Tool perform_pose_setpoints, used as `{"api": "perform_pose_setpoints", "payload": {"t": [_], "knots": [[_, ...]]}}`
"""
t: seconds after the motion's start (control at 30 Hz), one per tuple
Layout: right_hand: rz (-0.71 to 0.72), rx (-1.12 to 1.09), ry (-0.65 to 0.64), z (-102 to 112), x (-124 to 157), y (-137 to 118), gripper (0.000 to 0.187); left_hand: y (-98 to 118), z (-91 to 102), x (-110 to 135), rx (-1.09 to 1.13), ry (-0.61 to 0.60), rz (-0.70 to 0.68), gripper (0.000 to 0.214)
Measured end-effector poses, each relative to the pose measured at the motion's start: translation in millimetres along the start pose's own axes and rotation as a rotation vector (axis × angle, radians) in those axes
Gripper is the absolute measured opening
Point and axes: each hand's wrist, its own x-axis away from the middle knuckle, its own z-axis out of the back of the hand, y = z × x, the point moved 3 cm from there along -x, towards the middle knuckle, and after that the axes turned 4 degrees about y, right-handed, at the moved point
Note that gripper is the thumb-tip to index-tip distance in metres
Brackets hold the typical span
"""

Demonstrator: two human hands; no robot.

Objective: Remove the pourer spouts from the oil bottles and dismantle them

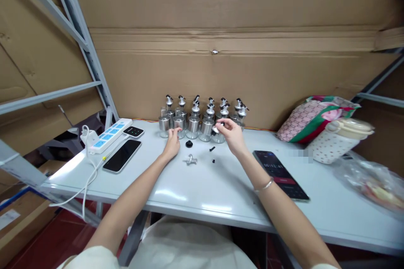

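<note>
Head view puts our right hand at the front row of bottles by the back wall, pinching a silver top over one of them (seated or not, we cannot tell). Our left hand lies loosely curled on the table, holding nothing, fingertips just beside another bottle. We judge a top is being fitted; the next move calls for a straight, steady press. Between our hands lie a black ring and a metal spout. Neighbouring bottles crowd the work. Further out are a phone on the right and a power strip on the left.
</note>
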Motion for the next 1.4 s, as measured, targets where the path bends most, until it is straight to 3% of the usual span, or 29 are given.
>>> {"api": "perform_pose_setpoints", "payload": {"t": [0.13, 0.27, 0.4, 0.8, 1.27, 1.4], "knots": [[0.019, 0.048, -0.011, -1.6, 11.5, 10.8, 0.019, 35.7, 3.7, 7.7, 0.025, -0.074, -0.100, 0.035], [0.093, 0.059, 0.010, -10.6, 20.8, 1.8, 0.018, 85.0, -6.7, 18.4, 0.075, -0.210, -0.227, 0.042], [0.190, 0.110, 0.070, -10.2, 26.7, -10.1, 0.027, 113.4, -22.2, 21.7, 0.108, -0.230, -0.248, 0.022], [0.333, 0.456, 0.044, -9.8, 40.1, -7.6, 0.014, 105.4, -11.3, 26.5, -0.010, -0.234, -0.264, 0.019], [0.509, 0.605, -0.006, -2.4, 40.3, -4.0, 0.017, 110.1, -6.6, 29.9, -0.135, -0.203, -0.397, 0.020], [0.596, 0.625, -0.061, -5.1, 40.9, -3.6, 0.020, 107.1, -9.5, 29.9, -0.131, -0.196, -0.416, 0.029]]}}
